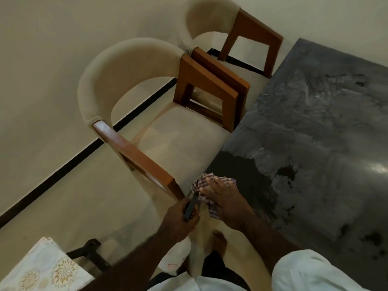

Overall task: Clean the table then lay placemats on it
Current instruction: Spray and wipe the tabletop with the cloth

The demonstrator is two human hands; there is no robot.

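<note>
Beige floor tiles and two padded chairs [134,66] fill the upper left of the frame; the dark stone desk [319,127] takes the right side. Most of its top carries a grey, smeared film, with one darker wiped patch [243,175] near the lower centre.

The cleaning step is in hand, I judge, and it is at an early stage. The right hand [225,199] presses a checked cloth [202,181] on the desk edge at the lower centre, its grip apart, with the fingers lying rather flat on the cloth. The left hand [179,216], just beside it, has its grip clamped on the dark head of a white bottle [176,257], probably a spray bottle. What is inside cannot be seen.

The next move calls for long strokes toward the upper right, where the film is thick. A patterned white and gold sheet [44,269] at the lower left may be the placemats, well apart from the desk.
</note>
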